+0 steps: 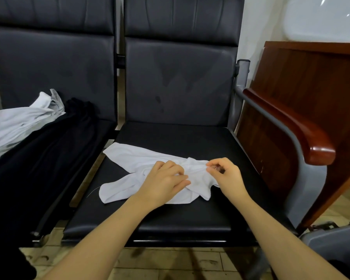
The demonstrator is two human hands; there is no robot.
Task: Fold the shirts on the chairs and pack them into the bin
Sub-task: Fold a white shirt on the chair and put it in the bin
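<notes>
Two black padded chairs are standing side by side: the left chair (pixel 55 81) and the right chair (pixel 178 142). Three garments are showing in all: one white shirt (pixel 133 168) is lying on the right seat, while one pale grey shirt (pixel 18 126) and one black garment (pixel 49 154) are lying on the left seat. Two hands are reaching in, the left hand (pixel 164 183) and the right hand (pixel 226 174). One wooden armrest (pixel 291 126) is showing at the right, and one grey bin (pixel 335 239) is peeking in at the lower right corner.
</notes>
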